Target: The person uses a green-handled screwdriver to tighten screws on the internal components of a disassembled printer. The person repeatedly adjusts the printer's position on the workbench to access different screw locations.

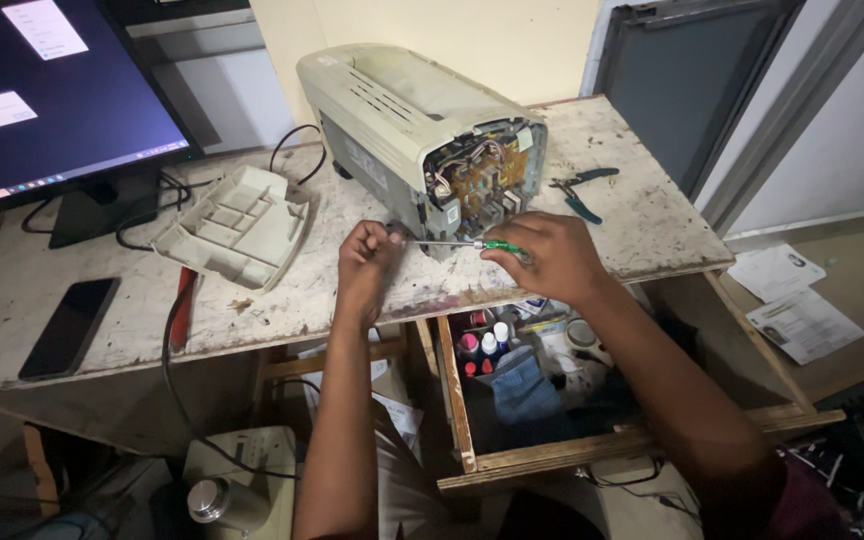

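My right hand has its fingers closed around the green handle of the screwdriver, and my left hand, fingers curled, pinches the tip end at 9 o'clock. The shaft lies flat, left to right, just under the open side of the printer on the tabletop. The tip and its screw are hidden behind my left fingers; the pliers lie at 1 o'clock.

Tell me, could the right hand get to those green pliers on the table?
Probably yes. The right hand sits close to the pliers, with bare table between them. But its grip is shut on a green-handled screwdriver, so it would need to let go first.
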